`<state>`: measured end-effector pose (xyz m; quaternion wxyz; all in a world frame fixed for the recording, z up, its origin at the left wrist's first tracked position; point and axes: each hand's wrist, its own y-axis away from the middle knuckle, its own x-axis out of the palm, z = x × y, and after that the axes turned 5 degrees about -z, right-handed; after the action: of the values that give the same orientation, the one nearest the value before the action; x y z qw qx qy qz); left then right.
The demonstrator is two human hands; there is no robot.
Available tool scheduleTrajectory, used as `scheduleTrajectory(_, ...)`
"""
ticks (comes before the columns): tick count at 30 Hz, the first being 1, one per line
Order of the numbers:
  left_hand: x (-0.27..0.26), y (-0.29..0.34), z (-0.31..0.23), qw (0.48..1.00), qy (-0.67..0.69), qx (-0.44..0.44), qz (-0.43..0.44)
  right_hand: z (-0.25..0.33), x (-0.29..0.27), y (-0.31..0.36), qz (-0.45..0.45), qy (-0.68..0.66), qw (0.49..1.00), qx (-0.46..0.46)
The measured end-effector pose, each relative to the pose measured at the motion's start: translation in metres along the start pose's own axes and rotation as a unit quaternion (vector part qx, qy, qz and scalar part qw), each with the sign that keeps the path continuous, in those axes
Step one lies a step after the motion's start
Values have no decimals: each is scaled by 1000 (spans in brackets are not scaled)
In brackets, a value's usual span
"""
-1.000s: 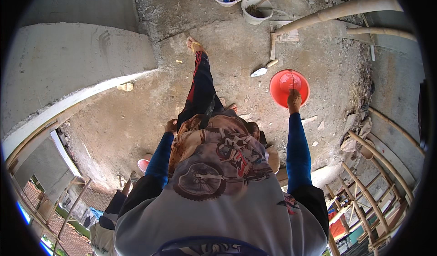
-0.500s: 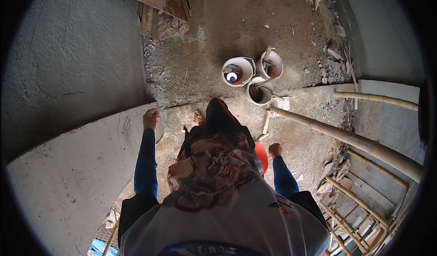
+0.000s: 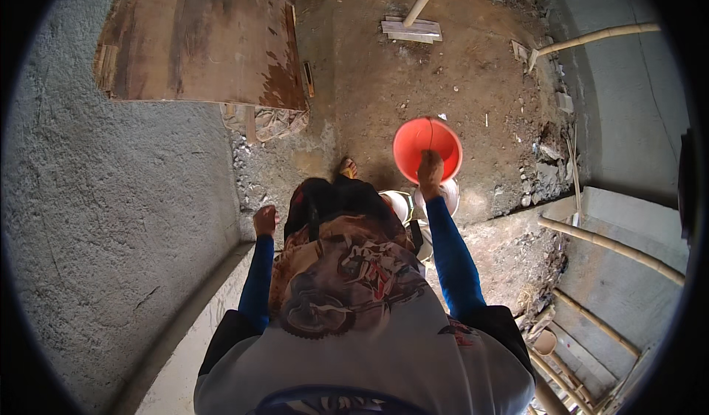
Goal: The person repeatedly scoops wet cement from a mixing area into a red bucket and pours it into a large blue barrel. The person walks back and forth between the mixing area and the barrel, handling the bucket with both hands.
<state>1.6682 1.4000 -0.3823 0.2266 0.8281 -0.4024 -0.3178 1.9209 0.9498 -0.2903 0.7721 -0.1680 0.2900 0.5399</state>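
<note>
Red bucket [image 3: 410, 145] is held over brown ground [image 3: 354, 68], pale buckets [image 3: 450, 198] partly hidden by it; its thin handle [image 3: 430, 130] is gripped in the closed right hand [image 3: 430, 169]; left hand [image 3: 265, 221] is loosely curled, contents not discernible. Light, slightly flexible plastic is judged; the handle's middle is best gripped.

The wearer has on a pale grey shirt [image 3: 354, 367] with a brown-and-red print [image 3: 317, 313] including a wheel motif, dark blue collar edging [image 3: 325, 393], black short sleeves [image 3: 504, 334] over close-fitting blue undersleeves [image 3: 456, 261], dark trousers [image 3: 360, 199] and a yellowish-strapped sandal [image 3: 348, 168]; both hands [image 3: 266, 221] are bare.
</note>
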Motion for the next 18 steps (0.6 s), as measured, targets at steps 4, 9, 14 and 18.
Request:
scheduleTrajectory(4,87,-40,-208,990,-2,139,14,183,49,-119,63,-135,988,-33)
scheduleTrajectory(9,195,-114,-412,976,74,148,140,324,117,-222,151,-271,948,-70)
scheduleTrajectory(14,277,-216,-527,972,193,76,109,403,197,-326,195,-268,941,-72)
scheduleTrajectory(18,304,-292,-612,970,219,98,50,464,234,-434,202,-232,941,-143)
